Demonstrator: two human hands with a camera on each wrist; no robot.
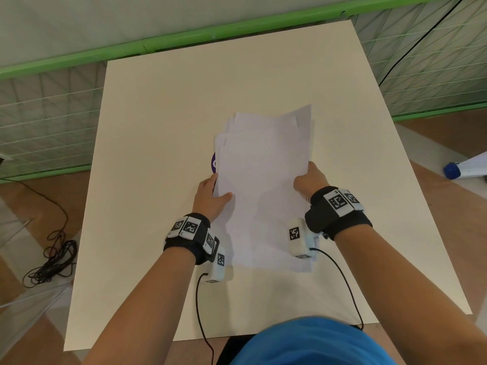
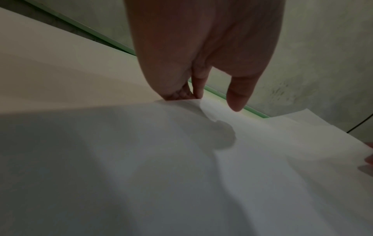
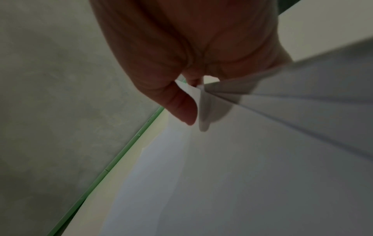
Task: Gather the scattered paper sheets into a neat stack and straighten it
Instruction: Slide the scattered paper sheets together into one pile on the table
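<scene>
A loose stack of white paper sheets (image 1: 263,185) lies on the cream table (image 1: 158,127), with its far ends fanned out unevenly. My left hand (image 1: 218,192) grips the stack's left edge, thumb on top and fingers under. In the left wrist view the left hand (image 2: 212,100) is at the edge of the paper (image 2: 181,159), with the thumb hovering just over the top sheet. My right hand (image 1: 307,177) holds the right edge. In the right wrist view the right hand (image 3: 193,103) pinches several sheets (image 3: 262,99) whose edges splay apart.
A purple round object (image 1: 213,163) peeks out from under the stack's left edge. A green-framed mesh fence (image 1: 184,40) runs behind the table. A coiled black cable (image 1: 52,256) lies on the floor at left. A blue-capped white object (image 1: 452,171) sits at right.
</scene>
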